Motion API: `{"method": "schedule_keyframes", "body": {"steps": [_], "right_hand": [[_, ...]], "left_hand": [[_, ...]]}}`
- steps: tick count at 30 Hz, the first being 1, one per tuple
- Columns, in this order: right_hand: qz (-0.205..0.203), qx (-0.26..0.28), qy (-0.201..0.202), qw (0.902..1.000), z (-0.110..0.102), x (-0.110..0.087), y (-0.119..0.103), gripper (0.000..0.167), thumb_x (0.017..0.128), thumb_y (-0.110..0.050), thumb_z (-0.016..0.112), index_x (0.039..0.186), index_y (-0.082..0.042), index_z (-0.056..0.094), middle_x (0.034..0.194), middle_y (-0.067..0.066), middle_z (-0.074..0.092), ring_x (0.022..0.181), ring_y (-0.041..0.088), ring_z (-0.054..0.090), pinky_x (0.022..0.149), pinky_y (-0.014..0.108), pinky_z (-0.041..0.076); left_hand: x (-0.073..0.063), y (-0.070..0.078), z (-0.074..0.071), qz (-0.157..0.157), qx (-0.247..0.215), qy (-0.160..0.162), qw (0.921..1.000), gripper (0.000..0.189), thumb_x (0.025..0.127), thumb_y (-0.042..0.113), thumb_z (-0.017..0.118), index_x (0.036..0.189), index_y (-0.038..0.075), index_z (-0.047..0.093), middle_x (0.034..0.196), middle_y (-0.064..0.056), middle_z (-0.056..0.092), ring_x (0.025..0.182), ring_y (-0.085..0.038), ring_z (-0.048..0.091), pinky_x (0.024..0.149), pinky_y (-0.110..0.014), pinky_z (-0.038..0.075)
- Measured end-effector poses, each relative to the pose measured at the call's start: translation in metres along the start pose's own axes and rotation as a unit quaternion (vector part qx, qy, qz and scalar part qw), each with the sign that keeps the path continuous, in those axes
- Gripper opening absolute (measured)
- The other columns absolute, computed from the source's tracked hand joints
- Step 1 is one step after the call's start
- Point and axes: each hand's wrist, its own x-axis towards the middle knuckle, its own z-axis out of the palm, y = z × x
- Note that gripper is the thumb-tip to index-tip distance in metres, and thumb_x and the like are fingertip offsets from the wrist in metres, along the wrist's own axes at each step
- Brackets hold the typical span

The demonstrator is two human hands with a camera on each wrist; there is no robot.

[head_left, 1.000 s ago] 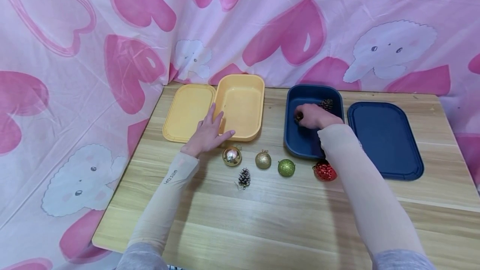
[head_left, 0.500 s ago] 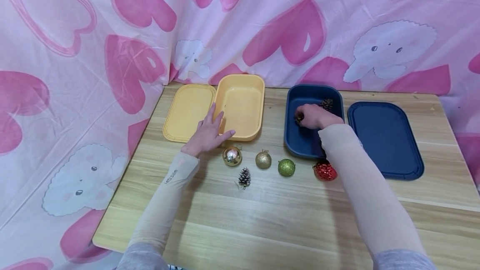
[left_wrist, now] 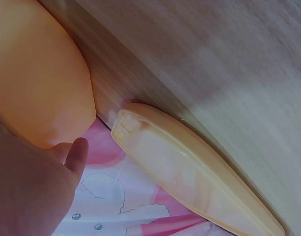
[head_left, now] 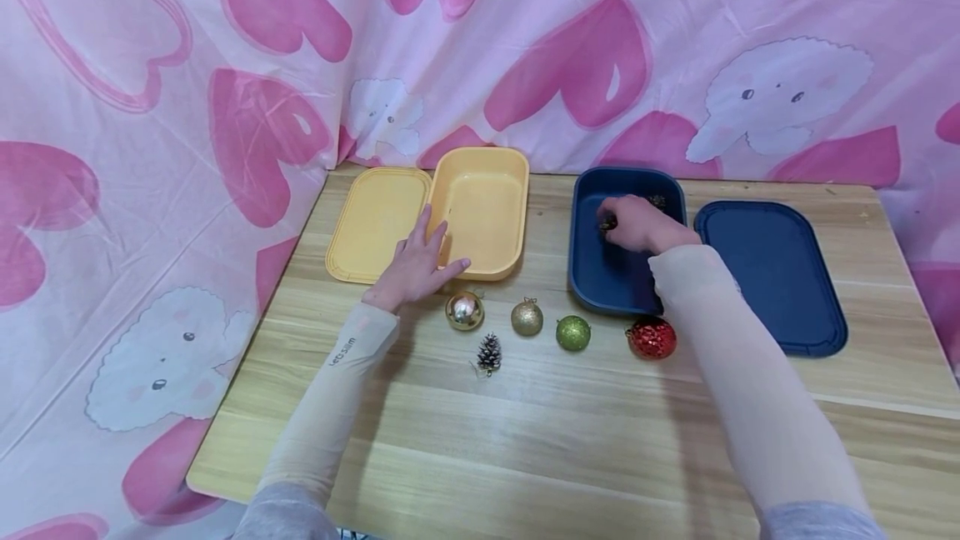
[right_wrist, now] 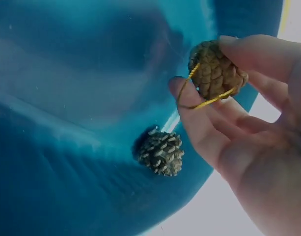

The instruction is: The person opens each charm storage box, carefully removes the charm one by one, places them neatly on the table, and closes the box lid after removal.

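Brown cone is being pinched by right fingers, left fingers spread; release-snagging is being risked by finger-draped loop.

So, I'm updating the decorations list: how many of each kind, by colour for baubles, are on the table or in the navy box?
Pine cones: 3 (held cone in the right hand, boxed cone, table cone)
Gold baubles: 2 (shiny bauble, glittery bauble)
Green glitter bauble: 1
Red bauble: 1
Total: 7
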Motion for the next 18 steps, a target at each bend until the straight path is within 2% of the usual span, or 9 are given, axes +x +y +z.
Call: {"method": "schedule_keyframes", "body": {"steps": [7,18], "right_hand": [[0.006,0.020,0.022,0.9995,-0.007,-0.006,0.000,0.050,0.093,-0.013,0.056,0.139,0.002,0.042,0.136,0.029,0.044,0.121,0.041,0.043,0.099,0.058,0.040],[0.001,0.048,0.057,0.9972,-0.006,-0.013,0.007,0.047,0.091,-0.017,0.059,0.132,0.002,0.045,0.127,0.027,0.045,0.109,0.038,0.046,0.096,0.056,0.043]], "left_hand": [[-0.001,0.000,0.000,0.002,0.002,0.000,1.0000,0.097,0.088,0.077,0.031,0.154,0.007,0.017,0.161,-0.011,-0.020,0.146,-0.041,0.020,0.115,-0.059,0.021],[0.000,0.000,0.000,0.003,0.007,-0.002,1.0000,0.098,0.087,0.078,0.030,0.155,0.008,0.017,0.160,-0.009,-0.022,0.147,-0.039,0.016,0.115,-0.059,0.021]]}}
